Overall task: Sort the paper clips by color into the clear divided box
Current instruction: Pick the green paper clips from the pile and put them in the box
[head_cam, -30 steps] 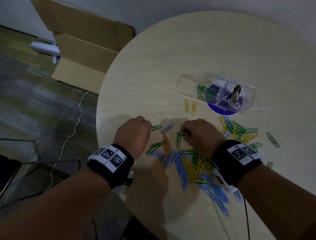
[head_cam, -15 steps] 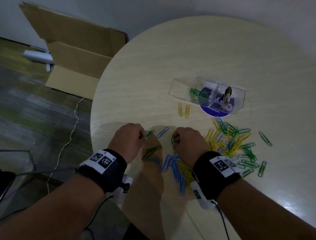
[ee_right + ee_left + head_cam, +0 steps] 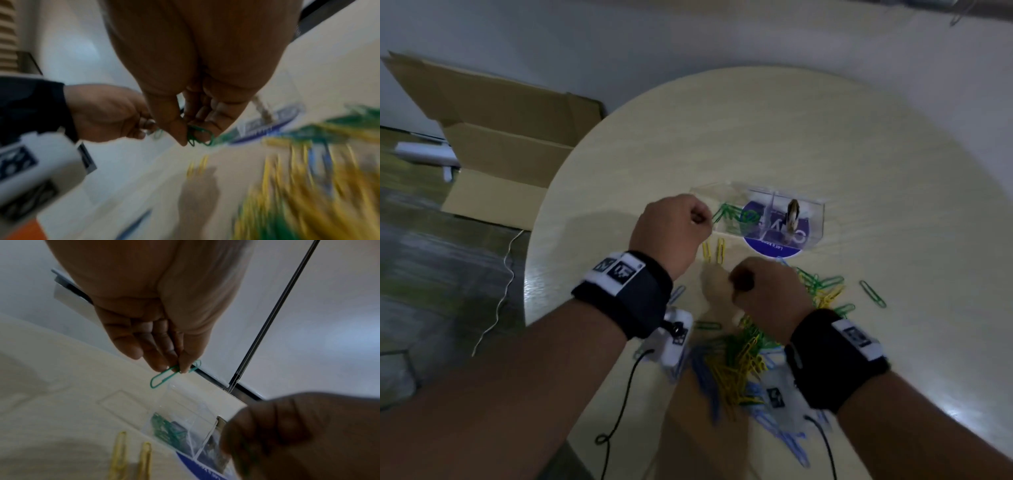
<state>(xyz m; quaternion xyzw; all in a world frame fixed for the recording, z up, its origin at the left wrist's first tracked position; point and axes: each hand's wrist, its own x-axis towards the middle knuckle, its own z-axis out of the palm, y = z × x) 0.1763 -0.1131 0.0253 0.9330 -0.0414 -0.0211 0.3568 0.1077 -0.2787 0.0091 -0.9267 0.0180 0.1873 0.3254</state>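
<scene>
My left hand (image 3: 674,229) pinches one green clip (image 3: 172,374) btwn thumb and fingertips, just beside the clear box (image 3: 815,219), near its left end. Right hand (image 3: 195,116) is curled round a few green clips (image 3: 198,135), above the mixed pile (image 3: 743,359) on the table (image 3: 893,171). Green clips already lie in the box's left compartment; two yellow clips (image 3: 714,251) lie just in front.

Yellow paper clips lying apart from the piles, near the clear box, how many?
2. The two yellow paper clips lie side by side on the table just in front of the clear divided box; more may be hidden under the hands.
</scene>
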